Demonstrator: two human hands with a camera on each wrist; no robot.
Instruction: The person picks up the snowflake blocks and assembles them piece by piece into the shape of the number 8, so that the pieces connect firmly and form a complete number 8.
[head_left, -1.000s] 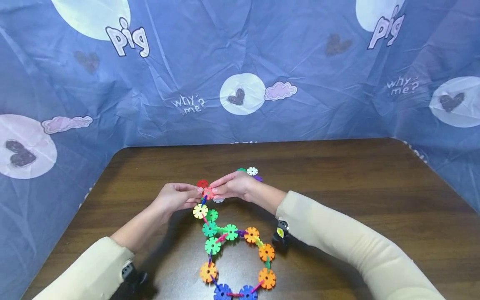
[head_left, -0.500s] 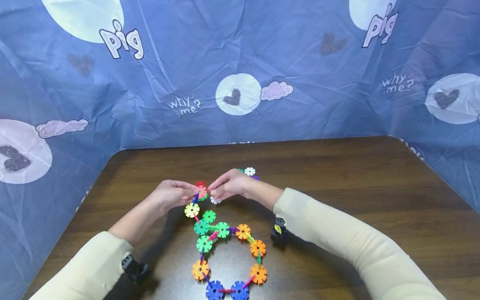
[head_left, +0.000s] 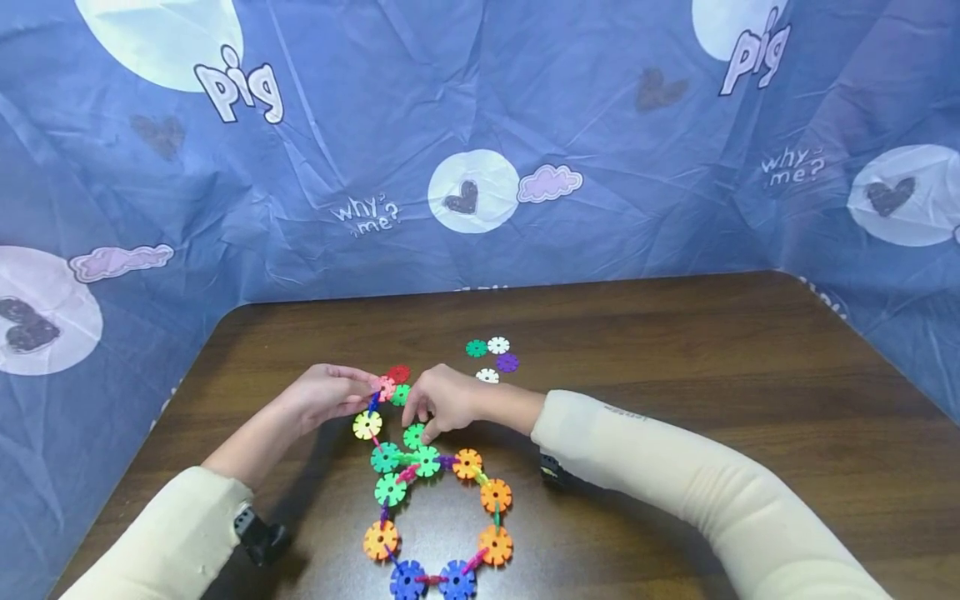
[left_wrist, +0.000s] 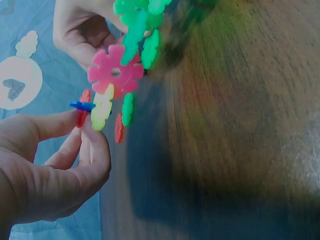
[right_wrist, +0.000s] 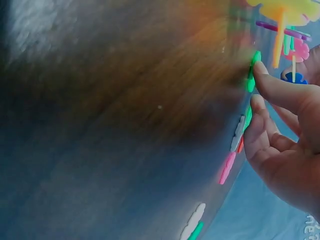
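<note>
1. Head view: a linked disc chain (head_left: 427, 461) is seen at the near middle of the desk (head_left: 675, 367), formed as a ring with a short arm angled up at its far left.
2. Ring: orange, blue and green discs are joined by other discs set crosswise. In the short arm, a yellow disc (head_left: 367, 425) and a blue disc (head_left: 373, 403) are included.
3. Left hand (head_left: 326, 392): a pink-red disc (head_left: 386, 388), at the arm's tip, is pinched between thumb and fingers; confirmed in left wrist view.
4. Right hand (head_left: 446, 400): fingers are loosely bent, thumb and forefinger well parted. A loose green disc (right_wrist: 253, 72) on the desk, just beside the chain, is touched by one fingertip.
5. Between the hands, a second green disc (head_left: 401, 395) and a red disc (head_left: 399, 373) are seen lying close together.
6. Farther back, a small group is laid out: green disc (head_left: 476, 348), two white discs (head_left: 498, 344), purple disc (head_left: 507, 362).
7. Behind the desk, a printed blue cloth (head_left: 615, 225) is hung.
</note>
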